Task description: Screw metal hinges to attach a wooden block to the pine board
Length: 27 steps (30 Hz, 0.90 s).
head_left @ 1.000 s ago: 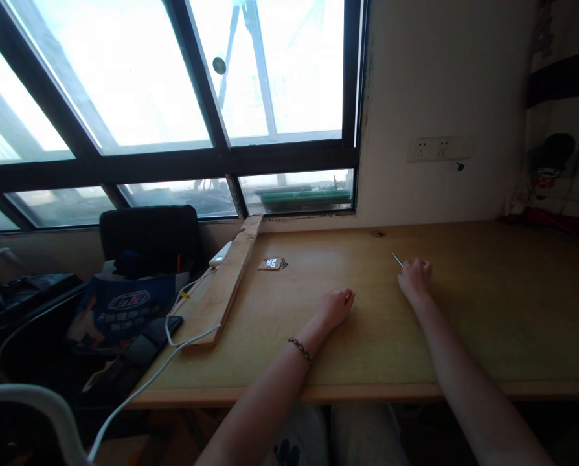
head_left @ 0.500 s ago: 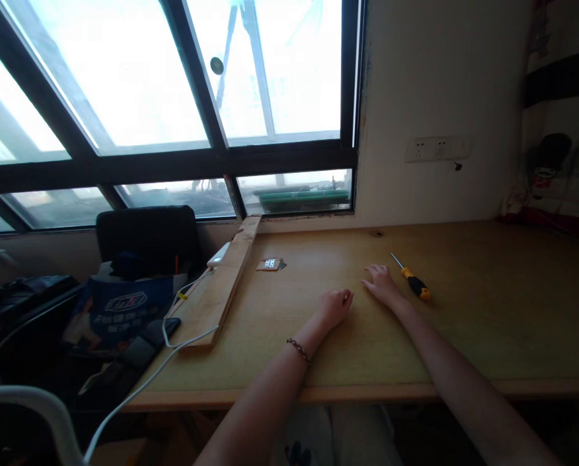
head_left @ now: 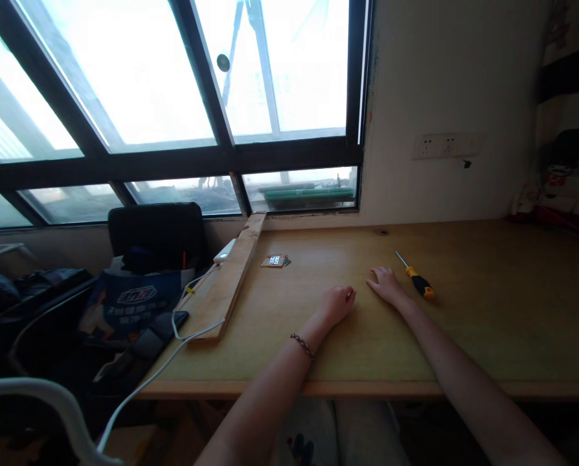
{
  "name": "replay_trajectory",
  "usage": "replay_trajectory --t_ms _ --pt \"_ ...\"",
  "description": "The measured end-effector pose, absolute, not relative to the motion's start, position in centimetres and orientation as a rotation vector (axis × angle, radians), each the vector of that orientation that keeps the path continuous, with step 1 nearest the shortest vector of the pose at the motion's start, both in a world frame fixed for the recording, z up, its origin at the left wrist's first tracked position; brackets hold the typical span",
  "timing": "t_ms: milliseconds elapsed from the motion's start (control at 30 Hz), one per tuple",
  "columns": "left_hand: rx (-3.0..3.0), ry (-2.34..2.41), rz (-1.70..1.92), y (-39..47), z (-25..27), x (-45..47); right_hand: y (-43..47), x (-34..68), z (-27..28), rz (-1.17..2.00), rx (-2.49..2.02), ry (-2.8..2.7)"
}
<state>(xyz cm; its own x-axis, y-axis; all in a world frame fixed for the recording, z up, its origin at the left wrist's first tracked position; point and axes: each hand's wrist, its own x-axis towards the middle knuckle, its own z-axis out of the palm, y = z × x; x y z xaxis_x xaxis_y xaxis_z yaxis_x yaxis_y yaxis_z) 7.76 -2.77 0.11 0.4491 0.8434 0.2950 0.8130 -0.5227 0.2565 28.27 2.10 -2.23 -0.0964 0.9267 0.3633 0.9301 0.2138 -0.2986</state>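
Observation:
My left hand (head_left: 337, 305) rests on the wooden tabletop (head_left: 367, 349) with its fingers curled into a loose fist; nothing shows in it. A braided bracelet (head_left: 302, 345) circles that wrist. To its right, my right hand (head_left: 387, 285) lies palm down with thumb and fingers apart, holding nothing. Just beyond the right hand lies a screwdriver (head_left: 420, 283) with a yellow and black handle, its metal shaft pointing toward the wall. Farther off, left of both hands, a small wooden piece with white-patterned metal parts (head_left: 273, 261) lies beside several small dark screws (head_left: 287, 261).
A long wooden board (head_left: 231, 281) runs along the table's left side, with a white cable (head_left: 202, 333) across its near end. Left of the table stand a black chair (head_left: 156, 230) and a blue bag (head_left: 134, 301). Wall sockets (head_left: 449, 145) sit above the back edge.
The camera view has turned slightly left, so things appear a little farther right. Both hands stay in nearly the same place and pose; the screwdriver and small parts have not moved.

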Motion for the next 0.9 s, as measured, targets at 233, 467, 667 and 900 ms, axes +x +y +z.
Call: replay_trajectory --t_ms 233,467,667,900 --pt "2.538 1.873 0.566 1.8 2.2 3.6 2.1 28.2 -2.4 -0.017 -1.725 -2.040" --pt "2.157 2.421 0.716 6.4 1.9 -3.9 2.1 28.0 -2.5 -0.051 -1.734 -2.064" --pt "2.118 2.539 0.712 7.8 -0.5 -4.7 2.2 27.8 -2.6 -0.047 -1.754 -2.072" --pt "2.011 2.580 0.647 8.1 -0.9 -4.5 2.3 27.9 -2.7 -0.029 -1.758 -2.075"
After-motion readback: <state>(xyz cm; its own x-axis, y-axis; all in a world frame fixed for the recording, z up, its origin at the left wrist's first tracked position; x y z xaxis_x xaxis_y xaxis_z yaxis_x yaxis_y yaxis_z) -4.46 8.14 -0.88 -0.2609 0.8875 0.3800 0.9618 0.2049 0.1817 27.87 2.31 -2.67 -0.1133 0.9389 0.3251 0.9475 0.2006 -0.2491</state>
